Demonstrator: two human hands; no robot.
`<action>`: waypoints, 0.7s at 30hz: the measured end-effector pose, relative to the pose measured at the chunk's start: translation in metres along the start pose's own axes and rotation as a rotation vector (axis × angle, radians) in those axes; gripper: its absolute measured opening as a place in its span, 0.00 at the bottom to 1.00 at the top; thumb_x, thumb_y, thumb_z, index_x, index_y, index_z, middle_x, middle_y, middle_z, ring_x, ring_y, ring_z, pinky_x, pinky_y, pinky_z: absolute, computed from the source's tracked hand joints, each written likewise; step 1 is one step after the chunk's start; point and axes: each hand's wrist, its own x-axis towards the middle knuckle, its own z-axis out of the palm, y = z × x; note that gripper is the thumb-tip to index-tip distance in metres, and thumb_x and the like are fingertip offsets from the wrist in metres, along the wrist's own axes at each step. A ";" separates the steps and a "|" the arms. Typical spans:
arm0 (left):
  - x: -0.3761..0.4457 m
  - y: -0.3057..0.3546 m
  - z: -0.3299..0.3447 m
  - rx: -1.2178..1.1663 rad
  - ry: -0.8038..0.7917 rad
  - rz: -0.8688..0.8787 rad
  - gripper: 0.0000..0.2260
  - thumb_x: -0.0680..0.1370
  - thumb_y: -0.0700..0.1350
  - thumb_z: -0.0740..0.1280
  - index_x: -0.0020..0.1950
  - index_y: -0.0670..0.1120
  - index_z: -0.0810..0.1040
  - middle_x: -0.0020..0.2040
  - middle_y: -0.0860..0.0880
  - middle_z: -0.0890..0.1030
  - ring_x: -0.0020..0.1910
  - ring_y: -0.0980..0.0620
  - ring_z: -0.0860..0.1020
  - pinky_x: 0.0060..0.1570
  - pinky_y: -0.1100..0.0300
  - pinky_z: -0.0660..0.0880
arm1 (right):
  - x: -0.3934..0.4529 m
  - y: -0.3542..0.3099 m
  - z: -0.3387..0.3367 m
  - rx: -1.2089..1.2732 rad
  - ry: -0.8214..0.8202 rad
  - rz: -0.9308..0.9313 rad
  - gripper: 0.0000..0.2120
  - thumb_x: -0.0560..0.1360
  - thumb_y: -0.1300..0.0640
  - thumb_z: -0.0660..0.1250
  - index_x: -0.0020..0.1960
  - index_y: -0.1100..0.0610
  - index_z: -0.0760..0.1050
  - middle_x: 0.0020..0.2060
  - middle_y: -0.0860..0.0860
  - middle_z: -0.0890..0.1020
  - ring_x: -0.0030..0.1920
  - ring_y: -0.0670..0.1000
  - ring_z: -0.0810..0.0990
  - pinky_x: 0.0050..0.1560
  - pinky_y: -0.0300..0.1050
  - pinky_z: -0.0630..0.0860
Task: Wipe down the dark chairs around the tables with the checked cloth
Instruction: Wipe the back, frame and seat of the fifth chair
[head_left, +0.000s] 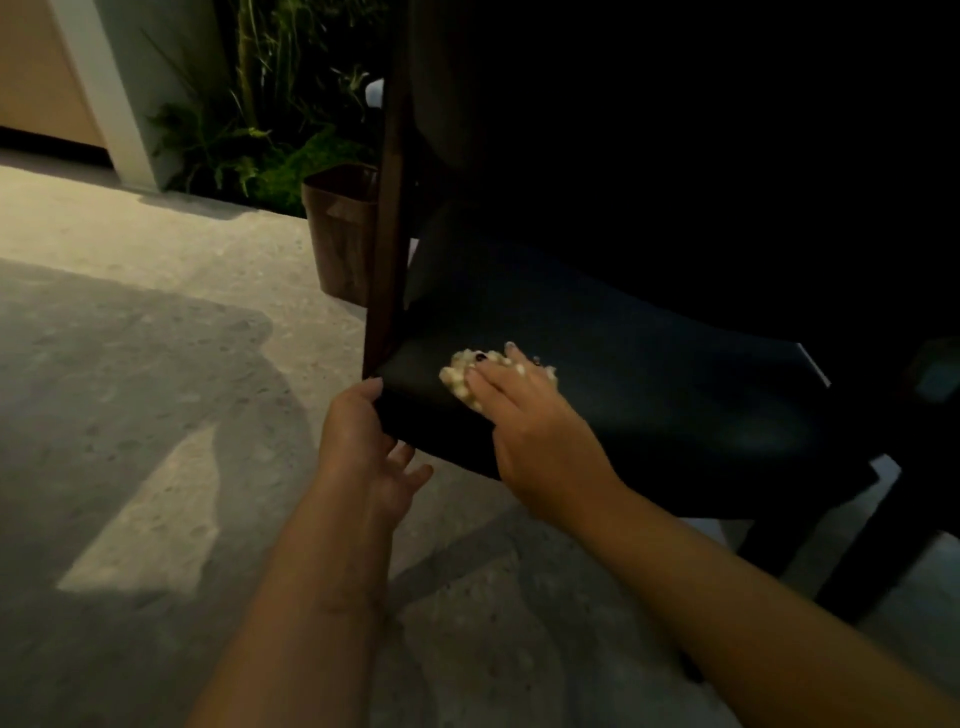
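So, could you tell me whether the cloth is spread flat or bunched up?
Bunched up: the checked cloth shows as a small crumpled wad under the right hand on the chair seat.

Standing on a pale speckled stone floor (130, 291), crossed by broad shadows and a bright patch of light. Backing onto a white pillar (104, 88) and tan wall (36, 67), with green plants (270, 104) growing beside a brown wooden bin (337, 228).

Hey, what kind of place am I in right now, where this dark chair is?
Probably a café or restaurant seating area by a planted edge, dimly lit. Clues: the dark chair on a speckled stone-like floor, leafy plants behind, and a brown bin.
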 end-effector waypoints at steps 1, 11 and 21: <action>0.003 -0.002 0.000 0.015 -0.008 -0.009 0.25 0.78 0.52 0.61 0.73 0.46 0.66 0.67 0.43 0.74 0.68 0.41 0.70 0.68 0.40 0.61 | -0.004 0.002 0.002 0.009 0.033 0.018 0.26 0.74 0.59 0.48 0.68 0.64 0.70 0.65 0.59 0.74 0.71 0.63 0.65 0.69 0.62 0.65; 0.008 -0.028 0.022 -0.109 -0.168 0.086 0.17 0.81 0.55 0.57 0.63 0.50 0.79 0.58 0.46 0.83 0.58 0.45 0.79 0.59 0.48 0.74 | 0.049 -0.036 0.028 -0.057 -0.120 0.049 0.23 0.80 0.58 0.57 0.74 0.61 0.61 0.73 0.58 0.64 0.75 0.63 0.52 0.76 0.59 0.42; 0.008 -0.047 0.027 0.115 0.018 0.046 0.16 0.77 0.60 0.64 0.59 0.51 0.72 0.56 0.45 0.77 0.54 0.43 0.76 0.55 0.41 0.74 | -0.040 0.033 -0.005 -0.072 0.074 -0.116 0.22 0.74 0.63 0.54 0.65 0.65 0.73 0.64 0.60 0.76 0.67 0.65 0.70 0.70 0.62 0.59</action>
